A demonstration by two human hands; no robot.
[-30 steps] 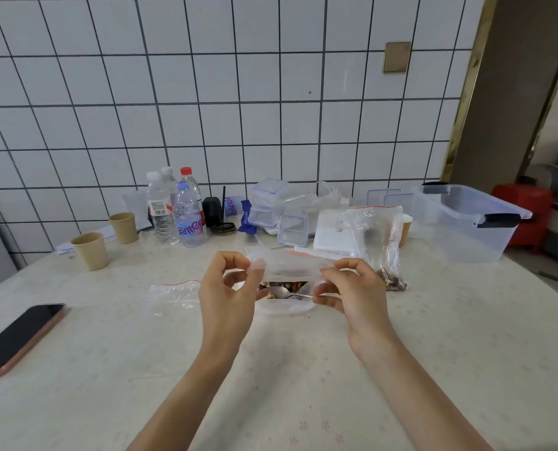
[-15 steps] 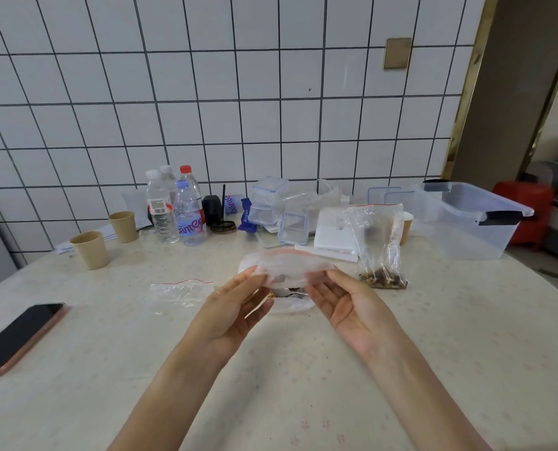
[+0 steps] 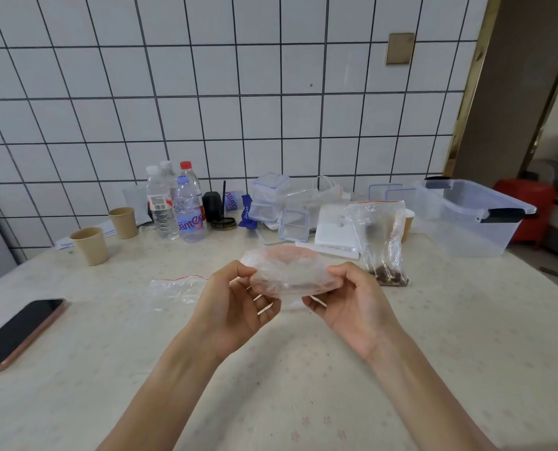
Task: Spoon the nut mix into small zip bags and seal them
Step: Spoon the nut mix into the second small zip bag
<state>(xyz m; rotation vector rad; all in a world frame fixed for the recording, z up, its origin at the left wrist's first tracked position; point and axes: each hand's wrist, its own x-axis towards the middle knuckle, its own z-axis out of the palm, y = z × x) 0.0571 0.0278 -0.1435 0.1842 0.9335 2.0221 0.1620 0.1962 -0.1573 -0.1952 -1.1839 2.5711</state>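
Clear red-striped zip bag now pulled open into a wide oval, held above the bench; a second ago it was stretched flat. Left hand and right hand pinch opposite rim edges. Mouth looks ready for spooning; bag appears empty.

Two bare forearms, without sleeves, watch, bracelet or rings, rise from the near edge of the pale table to a left hand and a right hand with short, unpainted nails.
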